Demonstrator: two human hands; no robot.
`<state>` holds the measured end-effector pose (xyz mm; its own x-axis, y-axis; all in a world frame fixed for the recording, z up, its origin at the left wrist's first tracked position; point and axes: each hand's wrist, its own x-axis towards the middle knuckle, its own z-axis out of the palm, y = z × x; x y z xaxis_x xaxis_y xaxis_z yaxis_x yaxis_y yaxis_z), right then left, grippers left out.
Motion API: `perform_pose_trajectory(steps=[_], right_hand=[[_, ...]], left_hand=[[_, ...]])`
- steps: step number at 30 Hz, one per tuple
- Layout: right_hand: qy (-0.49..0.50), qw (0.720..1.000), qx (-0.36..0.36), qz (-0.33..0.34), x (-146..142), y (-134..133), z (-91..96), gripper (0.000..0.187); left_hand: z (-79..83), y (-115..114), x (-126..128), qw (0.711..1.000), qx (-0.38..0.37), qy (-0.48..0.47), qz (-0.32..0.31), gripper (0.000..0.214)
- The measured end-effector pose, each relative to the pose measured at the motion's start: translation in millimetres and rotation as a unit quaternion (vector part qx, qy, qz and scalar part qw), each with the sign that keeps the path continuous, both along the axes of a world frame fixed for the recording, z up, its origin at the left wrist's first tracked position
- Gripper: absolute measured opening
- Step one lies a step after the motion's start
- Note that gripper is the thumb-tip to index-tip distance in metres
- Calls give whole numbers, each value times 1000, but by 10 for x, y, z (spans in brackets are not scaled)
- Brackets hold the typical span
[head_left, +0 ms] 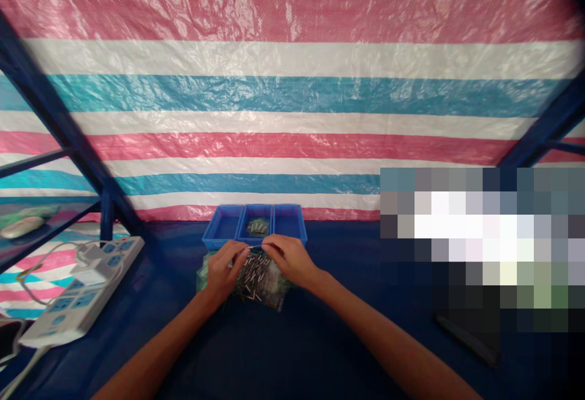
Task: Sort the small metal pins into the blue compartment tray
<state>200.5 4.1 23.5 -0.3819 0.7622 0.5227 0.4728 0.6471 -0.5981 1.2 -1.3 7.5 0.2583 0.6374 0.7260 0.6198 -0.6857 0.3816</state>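
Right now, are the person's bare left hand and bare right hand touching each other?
Apart. The head view shows a small gap between the left hand and the right hand, bridged by a thin silvery metal pin.

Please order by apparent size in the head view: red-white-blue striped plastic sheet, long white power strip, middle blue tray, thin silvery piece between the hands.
1. Striped plastic sheet
2. White power strip
3. Middle blue tray
4. Thin silvery piece

One head-worn camera looks from above the six o'clock side of the counter (256, 357) toward twelve, tilted down. Wide field: striped sheet (292, 95) at twelve; left hand (223, 269) near, at seven; right hand (291, 258) near, at six.
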Motion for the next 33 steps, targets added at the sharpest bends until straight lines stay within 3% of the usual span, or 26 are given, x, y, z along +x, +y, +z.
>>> perform_pose_trajectory(steps=[3,6,11,16,21,27,33], right_hand=[[2,1000,2,-10,5,-5,13,21],[-2,1000,-1,-21,7,-8,24,23],[-35,999,-3,-35,-3,24,-21,22],[-94,986,-4,-141,40,82,-58,18],[-172,956,-43,-236,127,142,-81,23],[-213,956,-32,-197,162,229,-189,19],[-169,966,-21,-194,128,203,-180,20]], left_hand=[[-13,76,-91,999,49,5,9,17],[3,261,-272,984,146,-13,102,15],[41,545,-471,956,112,114,248,28],[-58,544,-415,959,23,207,194,25],[-213,568,-392,972,-49,196,117,30],[-303,678,-440,981,-58,164,84,30],[-254,646,-417,980,-49,176,83,29]])
